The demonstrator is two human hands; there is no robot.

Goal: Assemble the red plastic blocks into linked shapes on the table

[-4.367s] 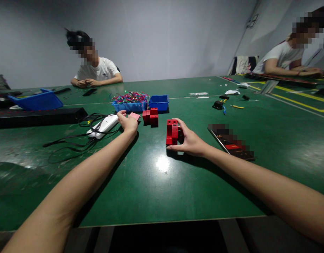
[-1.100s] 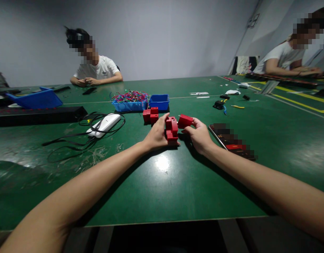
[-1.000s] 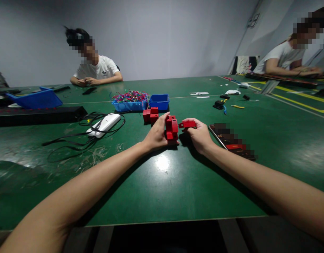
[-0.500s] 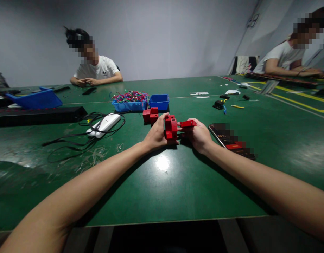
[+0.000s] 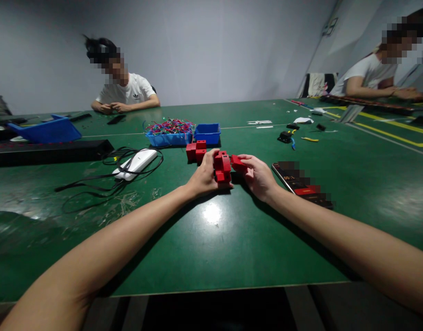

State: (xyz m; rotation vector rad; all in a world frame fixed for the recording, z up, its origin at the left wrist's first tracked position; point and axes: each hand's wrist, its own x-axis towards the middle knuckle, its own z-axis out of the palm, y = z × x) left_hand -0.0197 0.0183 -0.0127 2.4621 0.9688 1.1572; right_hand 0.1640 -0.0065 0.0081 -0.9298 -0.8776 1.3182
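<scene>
Stepped red block (image 5: 222,168): matt to slightly glossy, several levels, small dark hole on the upper face. It is held upright by the left hand (image 5: 201,177), fingers closed on its far side and its near lower end; the block lies at the right-hand side of the palm, just above or on the worktop (image 5: 183,257) (contact cannot be told).

Small red piece (image 5: 239,163): flat-sided, tilted, partly covered by fingers. It is pinched between thumb and fingers of the right hand (image 5: 261,177), at that hand's left, and is held just beside the stepped block. Whether the two parts touch cannot be told.

Beyond the left hand, a cluster of red blocks (image 5: 196,151) is seen nearby; farther out, a blue bin of coloured wires (image 5: 170,139) and a second blue bin (image 5: 207,138) are set side by side. To the left of the left hand, a white device (image 5: 137,164) is crossed by black cable (image 5: 83,185). To the right of the right hand, a phone (image 5: 301,187) is laid face up.
</scene>
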